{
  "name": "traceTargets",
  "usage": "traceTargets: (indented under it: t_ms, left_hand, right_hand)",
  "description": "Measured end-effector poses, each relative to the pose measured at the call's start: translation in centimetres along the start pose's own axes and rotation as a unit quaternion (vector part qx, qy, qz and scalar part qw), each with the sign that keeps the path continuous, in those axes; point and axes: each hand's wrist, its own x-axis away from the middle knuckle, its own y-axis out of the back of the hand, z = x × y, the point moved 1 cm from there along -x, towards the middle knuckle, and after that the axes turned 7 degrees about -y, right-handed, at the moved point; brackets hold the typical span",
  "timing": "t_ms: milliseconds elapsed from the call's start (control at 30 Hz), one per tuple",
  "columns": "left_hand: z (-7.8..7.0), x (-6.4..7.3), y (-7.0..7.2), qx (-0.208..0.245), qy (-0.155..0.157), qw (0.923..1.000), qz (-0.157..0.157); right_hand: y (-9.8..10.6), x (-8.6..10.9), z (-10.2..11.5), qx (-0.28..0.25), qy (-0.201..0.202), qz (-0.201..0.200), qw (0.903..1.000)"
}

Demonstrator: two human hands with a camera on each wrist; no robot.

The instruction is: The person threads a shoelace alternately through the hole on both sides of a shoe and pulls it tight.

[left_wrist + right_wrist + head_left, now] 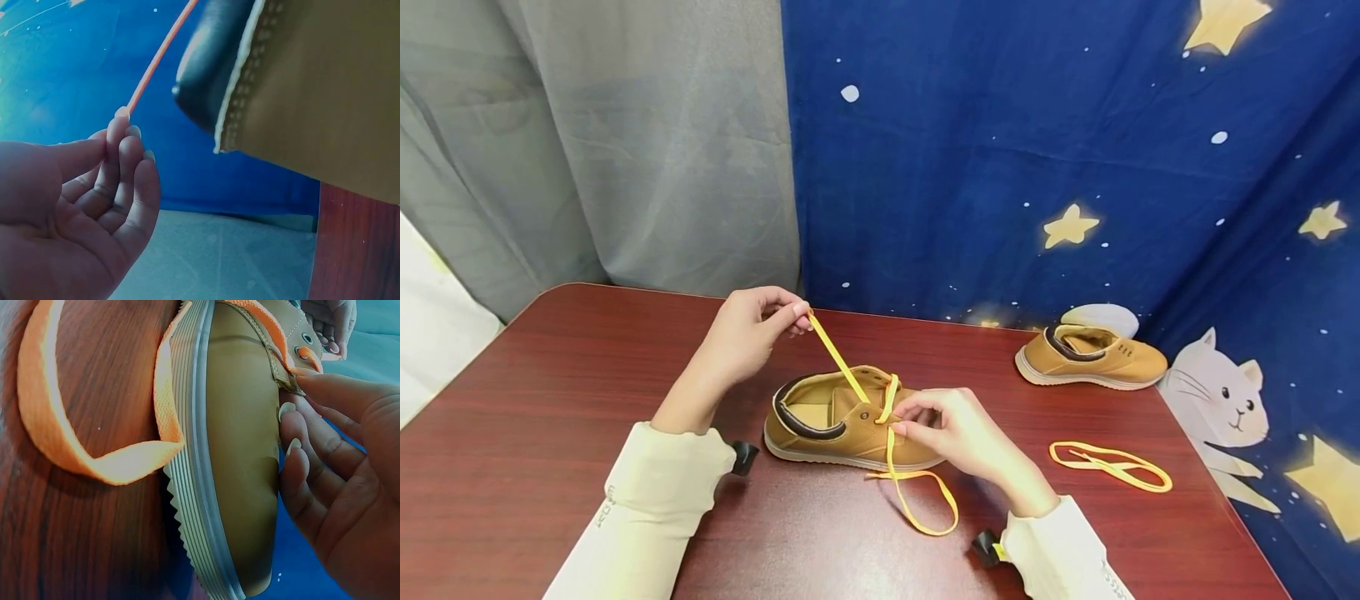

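Note:
A tan low shoe (850,446) with a dark padded collar stands on the table, toe toward the right. My left hand (748,333) is raised above its heel and pinches the end of a yellow shoelace (838,357), stretched straight from the eyelets; in the left wrist view the lace (159,56) looks orange. Beside the front eyelets, my right hand (958,429) pinches the lace between thumb and fingers at the eyelet flap. In the right wrist view the thumb covers part of that lace (272,331). The lace's other end hangs in a loose loop on the near side.
A matching tan shoe (1120,367), its eyelets without lace, stands at the back right. In front of it lies a second yellow shoelace (1120,472), loosely looped. The red-brown table (550,417) meets grey and blue star-patterned curtains (925,208) behind.

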Motion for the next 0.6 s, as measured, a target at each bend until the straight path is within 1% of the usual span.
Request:
traceTargets:
  t_ms: [233,333,400,433,500,600]
  left_hand:
    - [0.3,-0.1,-0.6,-0.029,0.011,0.9995,0.006]
    - [0.7,-0.1,-1.1,-0.039,0.02,0.9989,0.014]
    - [0.9,-0.1,-1.6,-0.037,0.023,0.9988,0.021]
    - [1.0,-0.1,-1.9,-0.029,0.023,0.999,0.025]
    - [1.0,-0.2,-2.5,0.003,0.022,0.9993,0.03]
    - [1.1,-0.4,-3.3,0.066,0.025,0.9971,0.027]
  right_hand:
    - [0.0,0.0,-0.1,-0.002,0.006,0.001,1.0]
    - [0.0,0.0,-0.1,0.001,0.005,0.003,1.0]
    - [0.0,0.0,-0.2,0.003,0.004,0.002,1.0]
    - [-0.1,0.0,-0.2,0.005,0.005,0.001,1.0]
    - [-0.1,0.0,-0.2,0.007,0.006,0.0,1.0]
    - [-0.1,0.0,-0.2,0.011,0.009,-0.002,0.9999]
